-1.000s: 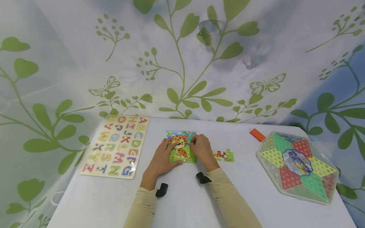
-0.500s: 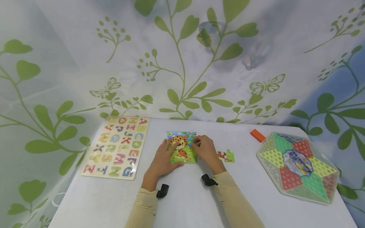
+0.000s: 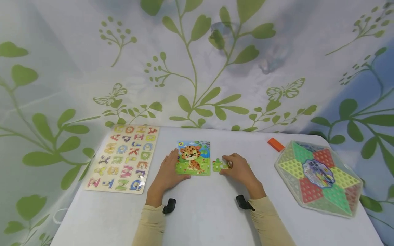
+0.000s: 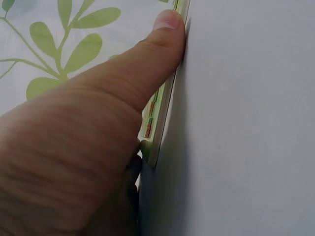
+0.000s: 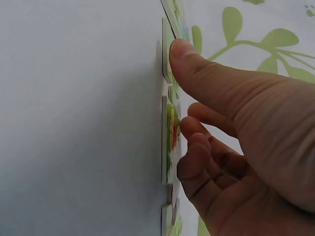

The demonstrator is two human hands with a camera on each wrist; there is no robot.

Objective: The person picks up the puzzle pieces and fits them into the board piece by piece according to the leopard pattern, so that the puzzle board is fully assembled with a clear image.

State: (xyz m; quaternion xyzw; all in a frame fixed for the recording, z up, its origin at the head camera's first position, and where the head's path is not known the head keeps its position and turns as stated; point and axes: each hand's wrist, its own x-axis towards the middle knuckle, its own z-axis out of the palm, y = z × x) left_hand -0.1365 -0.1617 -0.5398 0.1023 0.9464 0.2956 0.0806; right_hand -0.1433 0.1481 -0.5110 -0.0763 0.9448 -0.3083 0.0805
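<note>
A square leopard-picture jigsaw board point(image 3: 201, 169) lies on the table in the head view. My left hand point(image 3: 166, 172) rests along its left side, fingers fairly straight, with the thumb against the near edge. The left wrist view shows that thumb point(image 4: 147, 54) along the board's side. To the right of the board, a row of loose green puzzle pieces lies flat. My right hand point(image 3: 240, 168) is over them, its thumb and index finger pinching the near and far edges of a puzzle piece point(image 3: 217, 166). Its other fingers point(image 5: 194, 162) curl close over further pieces point(image 5: 170, 140).
A wooden alphabet board point(image 3: 123, 157) with coloured letters lies to the left. On the right are an orange block point(image 3: 275, 144) and a hexagonal star-patterned game board point(image 3: 318, 179). A leaf-patterned curtain point(image 3: 197, 68) hangs behind the white table point(image 3: 206, 215).
My right hand has moved right, off the jigsaw board's right edge and over the loose pieces. My left hand has slid left off the picture to the board's side.
</note>
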